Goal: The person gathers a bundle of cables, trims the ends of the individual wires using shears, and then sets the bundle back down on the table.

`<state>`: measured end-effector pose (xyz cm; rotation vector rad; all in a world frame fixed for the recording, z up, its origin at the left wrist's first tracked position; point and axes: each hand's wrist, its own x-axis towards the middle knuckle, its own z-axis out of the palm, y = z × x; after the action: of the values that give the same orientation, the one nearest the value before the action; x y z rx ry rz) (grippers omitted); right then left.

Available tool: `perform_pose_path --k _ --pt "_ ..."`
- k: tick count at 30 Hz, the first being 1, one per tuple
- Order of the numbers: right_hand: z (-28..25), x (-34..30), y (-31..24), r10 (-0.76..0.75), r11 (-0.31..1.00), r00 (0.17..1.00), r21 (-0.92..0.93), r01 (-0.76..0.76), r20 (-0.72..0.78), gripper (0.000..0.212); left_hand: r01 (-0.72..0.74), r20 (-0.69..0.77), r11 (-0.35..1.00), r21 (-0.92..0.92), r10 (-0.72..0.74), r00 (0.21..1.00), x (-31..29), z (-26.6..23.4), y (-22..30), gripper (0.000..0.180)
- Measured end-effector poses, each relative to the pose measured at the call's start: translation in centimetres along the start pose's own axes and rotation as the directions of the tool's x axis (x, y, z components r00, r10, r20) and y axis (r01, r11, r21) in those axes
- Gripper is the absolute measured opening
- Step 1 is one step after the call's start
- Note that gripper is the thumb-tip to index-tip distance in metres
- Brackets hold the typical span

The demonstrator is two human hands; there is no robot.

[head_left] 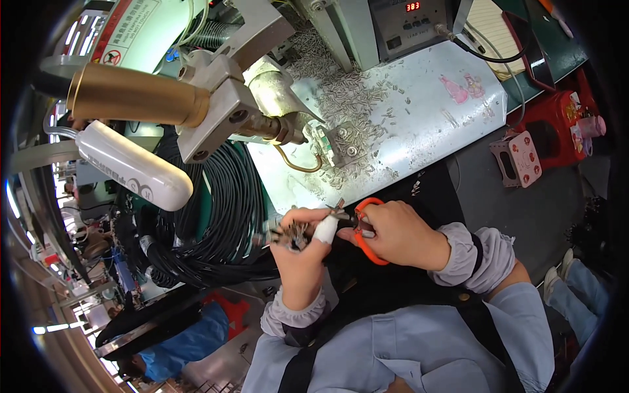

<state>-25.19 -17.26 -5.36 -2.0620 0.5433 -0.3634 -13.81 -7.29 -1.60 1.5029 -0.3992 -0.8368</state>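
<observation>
Silvery worktable [432, 141] strewn with small grey pieces [357, 98]; orange-handled snips [359, 230] just off its near edge.
Orange loops and short metal blades, the snips slant leftward and slightly away from the person, blades toward the left hand [298, 262], which is curled around thin metal parts [293, 237]; the right hand [405, 234] grips the loops. Dark print marks a white cylinder [134, 167]; a warning sheet [128, 36] bears red lettering.

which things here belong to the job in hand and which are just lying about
Likely part of the job:
- orange-handled cutters, in the right hand
- bundle of small pieces, in the left hand

Seemingly just about, untouched:
- loose bits scattered on the worktop
- lined notebook
- red stool
- small pink-and-white stool
</observation>
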Motion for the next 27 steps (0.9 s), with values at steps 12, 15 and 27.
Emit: perform_pose_path --k 12,15,27 --pt "-1.8 6.0 0.4 0.139 0.915 0.943 0.403 -0.006 -0.301 0.022 0.278 0.183 0.913 -0.299 -0.231 0.956 7.2 -0.1 1.1 0.016" --pt "-2.3 7.3 0.4 0.226 0.858 0.96 0.501 -0.118 -0.162 0.022 0.288 0.181 0.919 -0.268 -0.246 0.952 7.5 -0.1 1.2 0.016" --pt "-2.6 7.3 0.2 0.183 0.914 0.97 0.39 -0.108 -0.161 0.012 0.29 0.201 0.949 -0.128 -0.261 0.944 7.7 -0.8 1.8 0.022"
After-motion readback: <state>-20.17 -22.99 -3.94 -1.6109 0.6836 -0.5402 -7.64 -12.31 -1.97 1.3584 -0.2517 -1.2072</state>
